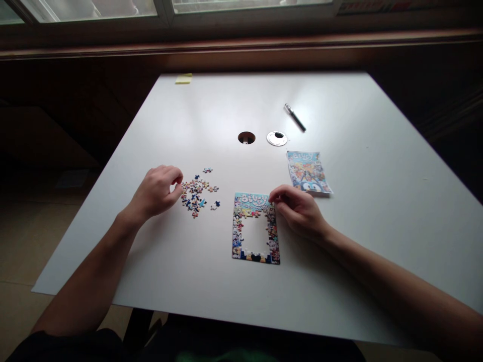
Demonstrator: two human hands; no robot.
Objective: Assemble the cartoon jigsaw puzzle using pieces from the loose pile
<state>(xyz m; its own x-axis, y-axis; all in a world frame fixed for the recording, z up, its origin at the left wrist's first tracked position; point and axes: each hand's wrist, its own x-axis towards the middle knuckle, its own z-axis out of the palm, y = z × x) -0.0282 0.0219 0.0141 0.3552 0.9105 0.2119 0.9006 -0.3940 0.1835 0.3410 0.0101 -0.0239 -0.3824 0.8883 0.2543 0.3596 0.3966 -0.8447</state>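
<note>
A partly assembled jigsaw puzzle [255, 256] lies flat on the white table, its border joined around a bare middle. My right hand [298, 208] rests at its upper right edge with fingers curled and thumb and forefinger close together; anything between them is too small to make out. To the left is a heap of loose puzzle pieces [196, 188], some overlapping, a few lying apart. My left hand [156, 191] is at the heap's left edge, fingers curled in, and whether a piece is inside is hidden.
A printed picture sheet [309, 172] lies beyond my right hand. Farther back are a round hole [246, 138] in the tabletop, a round silvery cover [276, 139] and a dark pen-like stick [295, 118]. A yellow sticky note [183, 79] is at the far left edge, near the window.
</note>
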